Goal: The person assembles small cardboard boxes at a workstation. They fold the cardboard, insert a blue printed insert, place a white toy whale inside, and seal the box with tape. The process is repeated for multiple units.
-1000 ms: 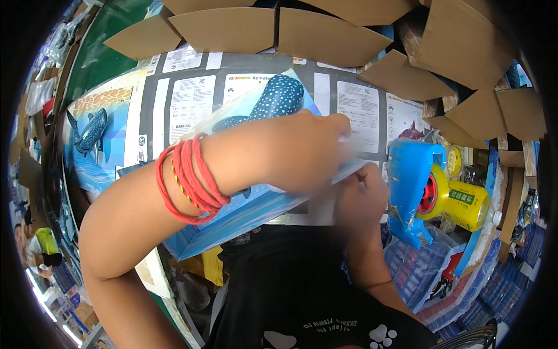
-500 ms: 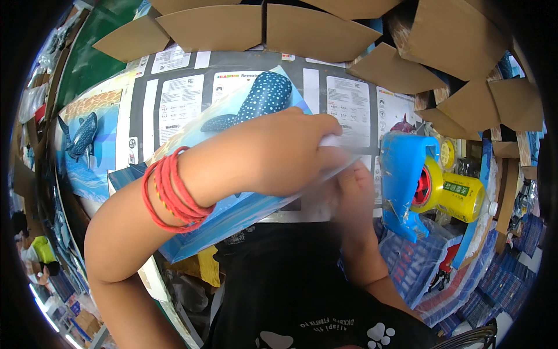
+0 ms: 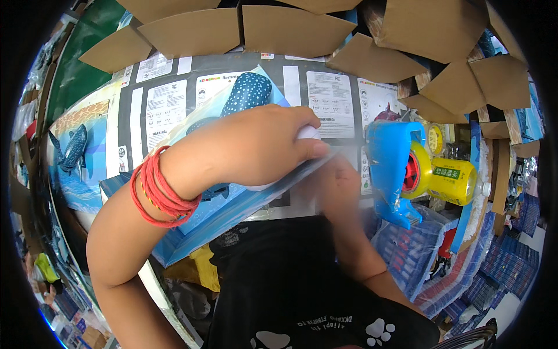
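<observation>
A blue box printed with a spotted whale shark lies slanted in front of me. My left hand, red cords round its wrist, reaches across the box. Its thumb and fingers close round a smooth white thing, mostly hidden by the hand. Just right of it, at the box's right end, is my right hand, partly blurred, with its fingers curled in. Whatever those fingers may hold is hidden. A pale, see-through edge runs along the box between the two hands.
Right of my hands stands a blue tape dispenser with a yellow roll, beside a yellow bottle. Open brown cartons line the far edge. Another whale shark picture lies at left. Printed sheets cover the table.
The whole view has shifted, so the table things sit slightly further left. More of the white thing now shows at my left thumb. My right hand stays close to the box's end.
</observation>
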The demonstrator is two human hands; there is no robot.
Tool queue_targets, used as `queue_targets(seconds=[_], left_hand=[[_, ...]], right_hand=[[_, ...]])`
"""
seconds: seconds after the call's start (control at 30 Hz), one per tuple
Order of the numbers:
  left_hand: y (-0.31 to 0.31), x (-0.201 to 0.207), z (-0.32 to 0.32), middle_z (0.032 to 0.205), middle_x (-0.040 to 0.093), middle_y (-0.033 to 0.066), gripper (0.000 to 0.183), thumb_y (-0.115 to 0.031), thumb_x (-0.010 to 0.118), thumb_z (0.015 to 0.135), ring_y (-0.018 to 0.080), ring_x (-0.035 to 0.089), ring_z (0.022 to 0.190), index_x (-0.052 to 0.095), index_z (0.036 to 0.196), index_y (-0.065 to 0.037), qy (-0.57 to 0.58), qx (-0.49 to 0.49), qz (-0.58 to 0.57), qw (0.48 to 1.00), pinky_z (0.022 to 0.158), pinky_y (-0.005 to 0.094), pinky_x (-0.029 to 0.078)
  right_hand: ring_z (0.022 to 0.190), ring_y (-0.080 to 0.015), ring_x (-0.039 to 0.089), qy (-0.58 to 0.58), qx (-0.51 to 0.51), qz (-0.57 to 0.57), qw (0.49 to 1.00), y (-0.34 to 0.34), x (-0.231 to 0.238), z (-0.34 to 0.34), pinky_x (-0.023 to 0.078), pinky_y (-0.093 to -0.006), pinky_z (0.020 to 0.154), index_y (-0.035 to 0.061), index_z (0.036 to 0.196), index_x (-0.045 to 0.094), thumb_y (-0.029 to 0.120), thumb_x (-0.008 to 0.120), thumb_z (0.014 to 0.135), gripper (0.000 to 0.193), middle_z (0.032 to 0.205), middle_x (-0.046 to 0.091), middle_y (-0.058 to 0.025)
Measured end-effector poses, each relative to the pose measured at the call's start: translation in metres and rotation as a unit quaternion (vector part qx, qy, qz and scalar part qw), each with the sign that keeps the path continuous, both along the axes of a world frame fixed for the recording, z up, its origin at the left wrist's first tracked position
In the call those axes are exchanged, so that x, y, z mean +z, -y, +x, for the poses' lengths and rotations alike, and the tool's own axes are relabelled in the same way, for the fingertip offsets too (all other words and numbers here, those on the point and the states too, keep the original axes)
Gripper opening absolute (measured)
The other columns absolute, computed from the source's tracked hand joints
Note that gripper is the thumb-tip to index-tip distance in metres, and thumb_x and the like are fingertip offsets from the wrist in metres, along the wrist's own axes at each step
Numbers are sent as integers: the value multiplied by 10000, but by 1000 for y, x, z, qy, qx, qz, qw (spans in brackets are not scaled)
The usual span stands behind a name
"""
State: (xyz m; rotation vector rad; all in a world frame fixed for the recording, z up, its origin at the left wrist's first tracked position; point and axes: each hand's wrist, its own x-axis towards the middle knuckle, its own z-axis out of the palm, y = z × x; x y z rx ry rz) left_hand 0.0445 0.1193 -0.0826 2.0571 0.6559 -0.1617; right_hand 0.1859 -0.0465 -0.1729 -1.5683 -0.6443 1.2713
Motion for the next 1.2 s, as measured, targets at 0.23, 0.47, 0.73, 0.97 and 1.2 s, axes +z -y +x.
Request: queue_targets(seconds=[0.23,0.47,0.73,0.97,1.2], left_hand=[[1,0,0,977,692,168,371,-364,563,1022,290,671,882,623,1252,-79,-5,2,4,1000,807,379,520],[0,-6,1,926,698,153,371,-368,585,1007,278,673,837,632,1232,-76,13,-4,-3,1000,779,369,523],[-1,-1,4,950,702,152,369,-360,600,1001,265,675,849,639,1233,-76,6,-12,-16,1000,779,362,521],[-1,1,3,968,698,164,399,-383,603,999,302,675,872,632,1257,-80,-6,-14,0,1000,796,374,523],[1,-7,-1,944,691,171,379,-364,587,1004,308,676,861,630,1240,-71,24,-5,11,1000,783,386,521]], right_hand=[[766,-126,695,169,-70,137,974,4,-9,-6,553,-248,676,-38,1120,583,45,628,979,170,877,700,-94],[680,-126,673,249,-37,140,958,3,2,-10,520,-225,602,-38,1051,598,94,596,1002,141,832,700,-111],[724,-117,673,196,-99,210,953,5,-14,-16,550,-252,649,-38,1105,589,21,612,971,148,858,697,-91],[757,-139,699,258,-90,163,948,4,0,-14,565,-275,701,-23,1046,610,21,635,936,121,825,713,-71],[693,-133,643,-271,-126,-3,954,-4,14,0,529,-244,607,-13,1088,582,-10,627,930,165,894,656,-97]])
